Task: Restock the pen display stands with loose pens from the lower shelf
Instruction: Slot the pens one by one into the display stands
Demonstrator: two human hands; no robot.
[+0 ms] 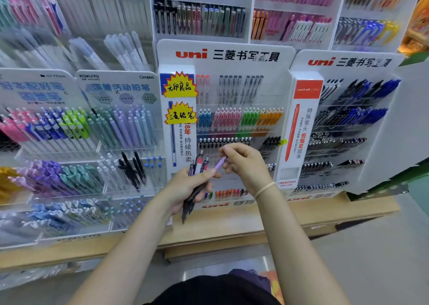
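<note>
Stationery shelf, uni display stand (226, 56) at 12 o'clock. Left hand (185, 187) grips pen bundle (196, 184); right hand (243, 163) pinches lilac pen (219, 163), likely pulling it out. Next: find matching slot.

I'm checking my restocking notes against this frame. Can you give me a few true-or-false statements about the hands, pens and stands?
1. The left hand grips a bundle of pens. True.
2. The right hand pinches a green pen. False: it pinches a purple pen.
3. A band sits on the right wrist. True.
4. The hands work in front of the Kokuyo stand. False: they are in front of the middle uni stand.
5. Both hands hang idle. False: both hold pens.
</note>
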